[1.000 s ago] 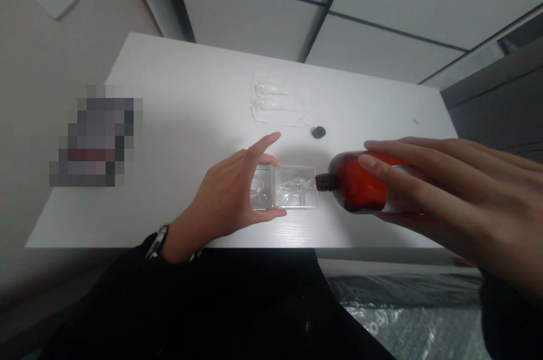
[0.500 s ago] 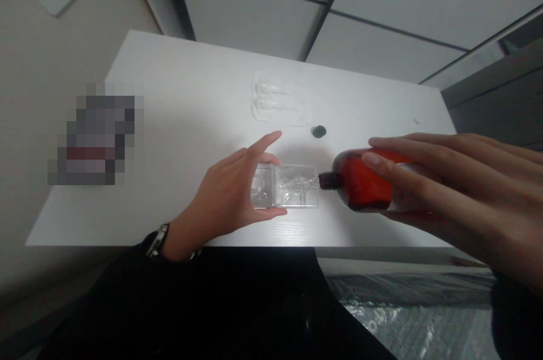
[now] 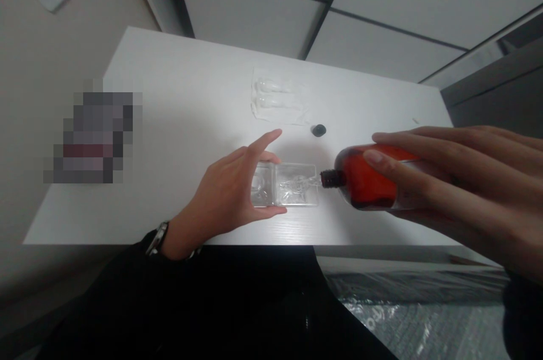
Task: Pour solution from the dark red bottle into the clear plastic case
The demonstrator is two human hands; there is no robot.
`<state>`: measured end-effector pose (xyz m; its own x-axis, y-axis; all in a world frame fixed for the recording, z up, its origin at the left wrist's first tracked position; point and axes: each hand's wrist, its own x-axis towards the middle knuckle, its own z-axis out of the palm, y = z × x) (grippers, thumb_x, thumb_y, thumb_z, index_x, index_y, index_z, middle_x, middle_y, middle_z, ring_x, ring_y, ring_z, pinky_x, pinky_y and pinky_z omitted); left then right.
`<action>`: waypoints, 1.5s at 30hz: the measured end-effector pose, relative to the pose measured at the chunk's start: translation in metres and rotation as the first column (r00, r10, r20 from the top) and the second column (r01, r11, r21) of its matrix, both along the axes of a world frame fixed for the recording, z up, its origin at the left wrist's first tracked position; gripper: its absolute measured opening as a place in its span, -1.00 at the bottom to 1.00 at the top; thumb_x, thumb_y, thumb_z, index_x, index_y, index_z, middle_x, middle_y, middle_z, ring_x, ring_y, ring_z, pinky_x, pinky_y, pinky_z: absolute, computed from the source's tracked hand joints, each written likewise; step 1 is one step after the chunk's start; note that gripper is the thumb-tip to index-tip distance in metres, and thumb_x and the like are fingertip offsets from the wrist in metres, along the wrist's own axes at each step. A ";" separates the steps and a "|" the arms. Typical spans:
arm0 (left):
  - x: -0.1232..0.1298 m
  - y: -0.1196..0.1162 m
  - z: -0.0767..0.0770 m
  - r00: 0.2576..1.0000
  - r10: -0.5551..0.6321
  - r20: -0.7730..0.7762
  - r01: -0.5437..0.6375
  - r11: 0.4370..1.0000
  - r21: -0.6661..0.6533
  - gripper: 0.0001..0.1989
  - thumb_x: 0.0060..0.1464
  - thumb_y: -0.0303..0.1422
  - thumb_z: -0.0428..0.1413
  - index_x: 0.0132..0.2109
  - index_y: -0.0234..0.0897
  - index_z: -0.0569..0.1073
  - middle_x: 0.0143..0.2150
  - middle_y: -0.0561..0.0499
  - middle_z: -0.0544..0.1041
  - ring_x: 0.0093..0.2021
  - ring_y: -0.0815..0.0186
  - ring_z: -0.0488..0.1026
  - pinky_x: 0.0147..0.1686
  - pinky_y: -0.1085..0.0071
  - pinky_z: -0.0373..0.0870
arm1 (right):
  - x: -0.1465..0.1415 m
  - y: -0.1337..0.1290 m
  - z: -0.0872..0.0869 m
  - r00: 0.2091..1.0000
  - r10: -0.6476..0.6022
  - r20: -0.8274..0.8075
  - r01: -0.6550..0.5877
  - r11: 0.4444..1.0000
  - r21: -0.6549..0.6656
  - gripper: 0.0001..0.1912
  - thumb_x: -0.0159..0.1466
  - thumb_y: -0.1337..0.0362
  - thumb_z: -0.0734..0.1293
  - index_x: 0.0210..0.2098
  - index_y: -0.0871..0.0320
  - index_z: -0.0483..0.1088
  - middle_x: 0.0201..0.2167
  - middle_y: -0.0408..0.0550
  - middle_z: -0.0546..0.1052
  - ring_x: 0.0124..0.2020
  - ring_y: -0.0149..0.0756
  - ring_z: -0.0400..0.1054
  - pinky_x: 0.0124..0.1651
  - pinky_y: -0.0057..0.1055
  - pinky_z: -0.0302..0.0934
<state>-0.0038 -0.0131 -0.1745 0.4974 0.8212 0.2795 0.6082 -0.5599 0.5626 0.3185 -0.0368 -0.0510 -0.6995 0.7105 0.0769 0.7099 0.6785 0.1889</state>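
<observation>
Pouring across the rim: mind the bottle's mouth

Our left hand (image 3: 227,193) has its grip part-open around a clear two-part box (image 3: 292,184), thumb on the lower side and fingers on the upper, index finger lifted free. Our right hand (image 3: 462,190) is wrapped around a translucent red bottle (image 3: 360,179), laid nearly level with its neck to the left. The box sits at the middle of the frame, on the desk (image 3: 182,122).

A clear stream seems to run from the bottle's mouth into the right-hand part of the box. That mouth lies just right of the rim, so we judge that a slackening flow could drip on the desk. Better to bring it a little left, tilt gently, and brace the box; the liquid level is hard to tell.

Above the bottle's neck lies a black cap (image 3: 319,130), and above the box a packet of what look like droppers (image 3: 278,97); lifting the bottle upward in the frame should clear both. The desk's front edge runs close below our hands, so the safer room is bare desk at centre left, short of the blurred object (image 3: 93,139) at far left.
</observation>
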 end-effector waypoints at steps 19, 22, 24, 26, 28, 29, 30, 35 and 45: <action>0.000 0.000 0.000 1.000 0.000 0.008 0.000 1.000 -0.024 0.17 -0.02 -0.21 0.53 0.55 -0.14 0.02 0.24 -0.13 0.65 0.17 0.02 0.65 0.13 0.18 0.61 | 0.004 0.007 0.002 0.997 0.072 0.031 -0.072 0.997 -0.008 -0.30 0.57 0.31 0.13 0.61 -0.30 0.00 0.47 -0.06 0.44 0.38 0.26 0.43 0.17 0.29 0.43; 0.000 0.000 0.001 1.000 0.000 0.003 0.000 0.999 -0.038 0.15 -0.02 -0.21 0.52 0.55 -0.12 0.05 0.27 -0.14 0.63 0.17 0.01 0.66 0.12 0.18 0.62 | 0.003 0.008 0.003 0.997 0.076 0.032 -0.075 0.997 -0.022 -0.27 0.56 0.33 0.16 0.62 -0.31 -0.05 0.48 -0.06 0.43 0.38 0.27 0.42 0.16 0.28 0.43; 0.000 0.000 0.001 1.000 -0.001 0.001 0.001 0.999 -0.043 0.14 -0.01 -0.21 0.52 0.54 -0.13 0.06 0.27 -0.13 0.63 0.17 0.01 0.66 0.13 0.17 0.62 | 0.003 0.007 0.004 0.997 0.079 0.026 -0.078 0.997 -0.027 -0.24 0.55 0.33 0.19 0.63 -0.31 -0.09 0.49 -0.05 0.42 0.39 0.29 0.41 0.16 0.29 0.43; -0.001 0.000 0.001 1.000 -0.002 0.002 0.002 0.999 -0.044 0.14 -0.01 -0.21 0.52 0.54 -0.13 0.06 0.26 -0.13 0.64 0.17 0.01 0.65 0.14 0.17 0.61 | 0.003 0.007 0.006 0.996 0.090 0.023 -0.089 0.996 -0.029 -0.22 0.55 0.34 0.19 0.63 -0.31 -0.10 0.50 -0.06 0.40 0.40 0.29 0.40 0.14 0.29 0.44; -0.001 0.000 0.001 1.000 0.000 0.006 0.000 0.999 -0.045 0.15 -0.02 -0.21 0.52 0.55 -0.14 0.04 0.25 -0.13 0.64 0.18 0.01 0.65 0.14 0.17 0.61 | 0.003 0.007 0.007 0.995 0.094 0.023 -0.093 0.995 -0.028 -0.22 0.55 0.35 0.19 0.63 -0.31 -0.10 0.51 -0.07 0.38 0.40 0.28 0.40 0.14 0.29 0.44; 0.000 -0.001 0.001 1.000 0.003 0.007 -0.002 0.999 -0.044 0.16 -0.02 -0.21 0.52 0.55 -0.14 0.03 0.25 -0.13 0.64 0.18 0.01 0.65 0.14 0.17 0.61 | 0.003 0.007 0.008 0.995 0.095 0.025 -0.094 0.995 -0.030 -0.22 0.54 0.36 0.19 0.63 -0.30 -0.08 0.51 -0.07 0.38 0.40 0.28 0.41 0.15 0.29 0.44; 0.000 -0.001 0.001 1.000 0.004 0.008 -0.004 0.999 -0.044 0.16 -0.02 -0.21 0.52 0.55 -0.15 0.03 0.25 -0.13 0.64 0.18 0.01 0.65 0.15 0.17 0.61 | 0.003 0.007 0.008 0.995 0.098 0.028 -0.097 0.995 -0.034 -0.22 0.54 0.38 0.19 0.63 -0.30 -0.08 0.51 -0.06 0.39 0.39 0.29 0.41 0.16 0.31 0.43; 0.000 -0.001 0.001 1.000 0.006 0.005 -0.006 0.998 -0.062 0.16 -0.01 -0.21 0.51 0.55 -0.14 0.02 0.21 -0.12 0.67 0.18 0.00 0.65 0.15 0.15 0.60 | 0.001 0.009 0.009 0.994 0.100 0.038 -0.098 0.994 -0.051 -0.18 0.53 0.41 0.18 0.62 -0.34 -0.12 0.50 -0.08 0.40 0.39 0.29 0.41 0.16 0.32 0.43; 0.000 0.000 0.001 1.000 0.011 -0.003 -0.011 0.998 -0.068 0.16 -0.02 -0.19 0.52 0.54 -0.17 0.02 0.21 -0.12 0.67 0.18 0.00 0.65 0.15 0.15 0.60 | -0.004 0.011 0.013 0.994 0.095 0.063 -0.091 0.994 -0.063 -0.25 0.55 0.38 0.12 0.59 -0.40 -0.04 0.47 -0.17 0.44 0.42 0.21 0.38 0.26 0.31 0.40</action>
